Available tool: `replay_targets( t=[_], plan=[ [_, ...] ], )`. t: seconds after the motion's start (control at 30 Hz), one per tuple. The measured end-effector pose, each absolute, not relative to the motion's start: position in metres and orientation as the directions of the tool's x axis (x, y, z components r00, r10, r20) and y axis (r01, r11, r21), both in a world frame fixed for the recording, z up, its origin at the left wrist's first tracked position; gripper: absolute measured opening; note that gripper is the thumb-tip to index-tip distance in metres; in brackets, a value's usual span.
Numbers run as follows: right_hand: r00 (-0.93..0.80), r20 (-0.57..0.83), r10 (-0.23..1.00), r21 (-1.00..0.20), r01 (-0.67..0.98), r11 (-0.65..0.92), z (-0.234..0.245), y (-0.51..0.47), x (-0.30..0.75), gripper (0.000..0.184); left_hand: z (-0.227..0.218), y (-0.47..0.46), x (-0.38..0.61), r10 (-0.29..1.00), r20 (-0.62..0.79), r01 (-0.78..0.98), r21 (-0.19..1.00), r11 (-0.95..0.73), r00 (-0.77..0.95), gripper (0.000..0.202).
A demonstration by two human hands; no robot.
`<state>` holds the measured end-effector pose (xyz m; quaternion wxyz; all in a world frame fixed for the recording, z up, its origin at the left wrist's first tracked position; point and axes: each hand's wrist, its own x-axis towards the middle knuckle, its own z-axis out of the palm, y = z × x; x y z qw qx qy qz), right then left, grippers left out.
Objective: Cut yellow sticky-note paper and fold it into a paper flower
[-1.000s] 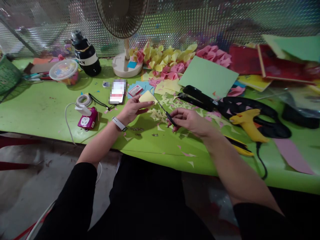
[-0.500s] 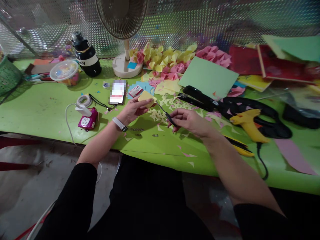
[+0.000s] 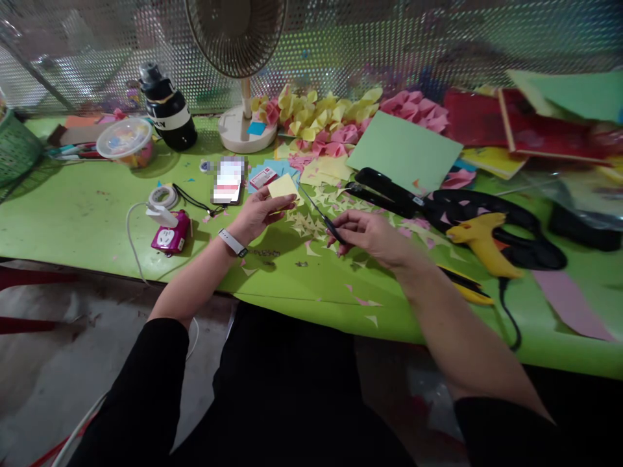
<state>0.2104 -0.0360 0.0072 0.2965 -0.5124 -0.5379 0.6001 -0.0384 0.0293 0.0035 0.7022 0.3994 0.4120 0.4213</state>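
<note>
A small yellow paper square [image 3: 284, 187] is pinched between the thumb and fingers of my left hand [image 3: 260, 211], which wears a white watch strap. My right hand [image 3: 363, 235] is closed around the dark handles of a pair of scissors [image 3: 332, 227]. The thin blades point up and left, their tip close to the paper's right edge. Beneath and beyond the hands lie many pale yellow paper scraps [image 3: 311, 224]. Blue paper squares [image 3: 287, 170] with a small red and white packet [image 3: 263, 178] rest just behind my left hand.
A phone [image 3: 228, 179], a tape roll [image 3: 163, 195] and a magenta power adapter [image 3: 171, 233] are on the left. Folded yellow paper petals [image 3: 331, 110] lie behind, beside the fan [image 3: 247, 133]. On the right are a black hair straightener [image 3: 382, 191] and a yellow glue gun [image 3: 487, 243].
The yellow paper has tilted in my left hand, showing more of its face. The scissors' tip has moved slightly up and left, now beside the paper's upper right edge.
</note>
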Motion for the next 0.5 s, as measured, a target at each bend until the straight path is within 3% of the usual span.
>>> replay_targets(
  t=[0.2, 0.5],
  plan=[
    [-0.294, -0.300, 0.907, -0.947, 0.207, -0.246, 0.0082, -0.0359, 0.2068, 0.047, 0.0058, 0.0264, -0.0363, 0.901, -0.254, -0.246, 0.904, 0.351, 0.353, 0.025],
    [-0.296, -0.299, 0.907, -0.945, 0.226, -0.238, 0.0080, -0.0369, 0.2068, 0.043, 0.0073, 0.0227, -0.0357, 0.897, -0.224, -0.142, 0.944, 0.296, 0.382, 0.038]
  ],
)
